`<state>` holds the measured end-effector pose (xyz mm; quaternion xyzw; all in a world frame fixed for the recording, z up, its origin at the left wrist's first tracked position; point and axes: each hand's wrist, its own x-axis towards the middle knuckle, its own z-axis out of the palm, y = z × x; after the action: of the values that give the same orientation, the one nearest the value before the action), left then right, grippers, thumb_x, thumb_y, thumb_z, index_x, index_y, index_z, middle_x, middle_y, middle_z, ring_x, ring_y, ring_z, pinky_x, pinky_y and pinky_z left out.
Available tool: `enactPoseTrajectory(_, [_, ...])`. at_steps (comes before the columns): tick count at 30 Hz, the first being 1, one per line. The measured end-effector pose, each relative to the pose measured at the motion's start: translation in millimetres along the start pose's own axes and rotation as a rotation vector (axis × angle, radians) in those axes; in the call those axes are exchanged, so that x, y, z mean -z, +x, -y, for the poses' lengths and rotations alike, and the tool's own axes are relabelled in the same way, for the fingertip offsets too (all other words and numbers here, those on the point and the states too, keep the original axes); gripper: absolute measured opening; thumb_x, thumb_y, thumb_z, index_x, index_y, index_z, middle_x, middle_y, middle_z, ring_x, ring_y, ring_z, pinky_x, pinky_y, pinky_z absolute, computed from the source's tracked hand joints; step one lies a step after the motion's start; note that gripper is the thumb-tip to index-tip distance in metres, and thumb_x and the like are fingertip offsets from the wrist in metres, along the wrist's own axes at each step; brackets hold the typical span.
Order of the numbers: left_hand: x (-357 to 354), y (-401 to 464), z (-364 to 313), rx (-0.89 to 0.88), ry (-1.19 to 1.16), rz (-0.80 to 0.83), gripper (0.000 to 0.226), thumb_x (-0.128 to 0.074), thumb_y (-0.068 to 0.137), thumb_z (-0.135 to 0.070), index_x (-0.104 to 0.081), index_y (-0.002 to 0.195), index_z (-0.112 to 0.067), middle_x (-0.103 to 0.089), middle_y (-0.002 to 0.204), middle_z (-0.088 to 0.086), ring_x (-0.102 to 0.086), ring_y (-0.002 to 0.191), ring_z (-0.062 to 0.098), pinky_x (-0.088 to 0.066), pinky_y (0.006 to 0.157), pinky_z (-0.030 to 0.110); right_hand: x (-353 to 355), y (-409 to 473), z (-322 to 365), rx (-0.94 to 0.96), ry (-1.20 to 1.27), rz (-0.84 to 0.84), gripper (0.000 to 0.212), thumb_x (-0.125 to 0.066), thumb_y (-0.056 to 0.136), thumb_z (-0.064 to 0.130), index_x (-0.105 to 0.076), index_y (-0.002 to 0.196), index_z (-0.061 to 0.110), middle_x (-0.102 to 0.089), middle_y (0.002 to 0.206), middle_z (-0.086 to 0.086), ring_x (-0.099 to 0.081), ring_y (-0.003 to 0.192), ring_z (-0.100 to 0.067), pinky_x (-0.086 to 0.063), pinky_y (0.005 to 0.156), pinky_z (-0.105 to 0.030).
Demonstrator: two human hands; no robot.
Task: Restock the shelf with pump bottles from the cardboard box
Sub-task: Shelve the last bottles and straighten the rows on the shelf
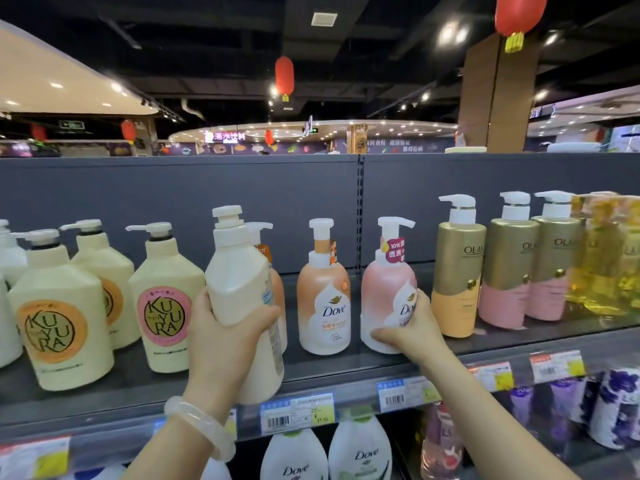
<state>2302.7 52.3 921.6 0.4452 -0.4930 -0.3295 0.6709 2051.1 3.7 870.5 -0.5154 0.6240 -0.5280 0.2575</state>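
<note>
Head view: restocking is under way, with one bottle not yet shelved.
A white pump bottle (242,299) is gripped by the left hand (225,327) above the shelf (194,393); a pink Dove bottle (388,289) is clasped by the right hand (412,327); the cardboard box is seemingly out of view.

The white pump bottle (242,299) in the left hand (221,327) is smooth plastic with a soft satin sheen. The pink Dove bottle (386,289) under the right hand (412,327) looks glossier, its colour fading to white. The Kuyura bottles (59,317) are cream plastic, faintly shiny, with printed round labels. The Olay bottles (457,268) carry a metallic gold finish above matt pastel bands. The yellow bottles (602,258) at the far right are clear and glassy. The shelf (346,362) and its back panel (173,202) look like matt grey painted metal. Paper price tags (298,414) sit behind shiny clear strips. A bracelet (201,427) on the left wrist is pale, translucent and polished.
</note>
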Motion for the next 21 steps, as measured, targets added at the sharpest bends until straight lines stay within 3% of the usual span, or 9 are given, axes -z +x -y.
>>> enactPoseTrajectory(4, [-3, 2, 4, -0.013, -0.009, -0.008, 0.051, -0.084, 0.056, -0.013, -0.050, 0.088, -0.032, -0.062, 0.090, -0.008, -0.062, 0.082, 0.011, -0.047, 0.059, 0.028, -9, -3, 7, -0.020, -0.165, -0.198, 0.105, -0.087, 0.049, 0.025, -0.031, 0.137, 0.016, -0.050, 0.127, -0.008, -0.049, 0.117, -0.029, -0.045, 0.097, -0.047])
enactPoseTrajectory(8, [-3, 2, 6, -0.015, 0.003, 0.005, 0.048, -0.083, 0.057, -0.013, -0.050, 0.085, -0.034, -0.063, 0.088, -0.008, -0.062, 0.080, 0.012, -0.048, 0.060, 0.030, -20, -9, 10, -0.051, -0.323, -0.344, 0.107, -0.087, 0.051, 0.035, -0.027, 0.138, 0.016, -0.044, 0.131, -0.012, -0.041, 0.124, -0.033, -0.039, 0.100, -0.050])
enactPoseTrajectory(11, [-1, 3, 5, -0.011, 0.004, 0.000, 0.048, -0.076, 0.047, -0.025, -0.050, 0.086, -0.034, -0.063, 0.088, -0.009, -0.063, 0.080, 0.011, -0.050, 0.061, 0.031, -21, -7, 7, -0.055, -0.285, -0.318, 0.111, -0.087, 0.052, 0.033, -0.021, 0.140, 0.015, -0.041, 0.133, -0.013, -0.041, 0.124, -0.033, -0.038, 0.102, -0.050])
enactPoseTrajectory(15, [1, 5, 3, -0.001, 0.008, 0.004, 0.063, -0.075, 0.046, -0.027, -0.051, 0.104, -0.025, -0.064, 0.096, -0.003, -0.063, 0.087, 0.017, -0.054, 0.070, 0.041, -16, -5, 3, -0.014, -0.179, -0.218, 0.107, -0.084, 0.051, 0.021, -0.022, 0.138, 0.016, -0.048, 0.128, -0.010, -0.050, 0.118, -0.032, -0.045, 0.097, -0.051])
enactPoseTrajectory(21, [12, 5, 1, -0.004, 0.004, -0.028, 0.069, -0.076, 0.045, -0.026, -0.050, 0.109, -0.022, -0.064, 0.100, -0.001, -0.064, 0.090, 0.020, -0.055, 0.074, 0.044, -18, -12, 8, -0.018, -0.221, -0.259, 0.110, -0.088, 0.053, 0.020, -0.022, 0.140, 0.012, -0.044, 0.134, -0.012, -0.044, 0.124, -0.032, -0.042, 0.101, -0.051])
